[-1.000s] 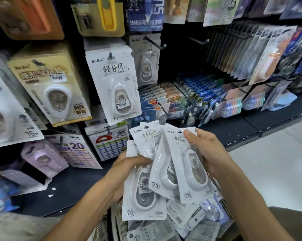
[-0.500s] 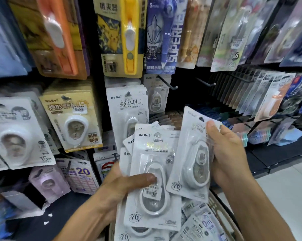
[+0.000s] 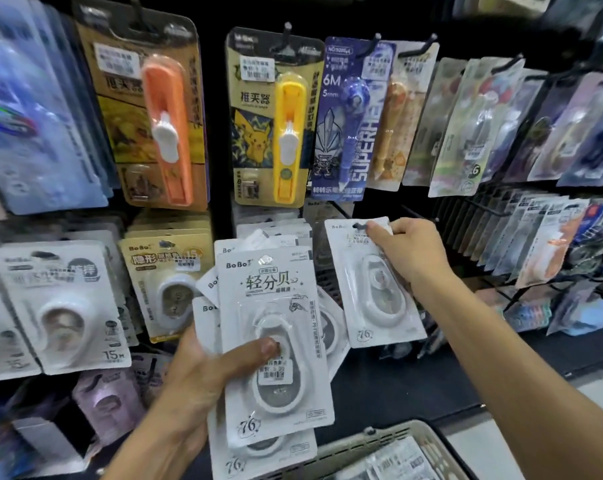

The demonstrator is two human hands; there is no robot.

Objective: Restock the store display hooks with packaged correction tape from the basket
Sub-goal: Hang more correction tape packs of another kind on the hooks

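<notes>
My left hand grips a fanned stack of white correction tape packs, its thumb pressed on the front pack's blister. My right hand pinches the top of one single white pack near its hang hole and holds it up against the dark display. Matching white packs hang on a hook just behind the stack. The grey basket sits at the bottom with more packs lying inside.
Orange and yellow tool packs hang above. A gold-carded tape and other white tapes hang at left. Rows of hooked pen packs fill the right. A dark shelf runs below the hooks.
The view has tilted up and both hands rose toward the hooks. My right hand drew its single pack away from the stack, up and to the right.
</notes>
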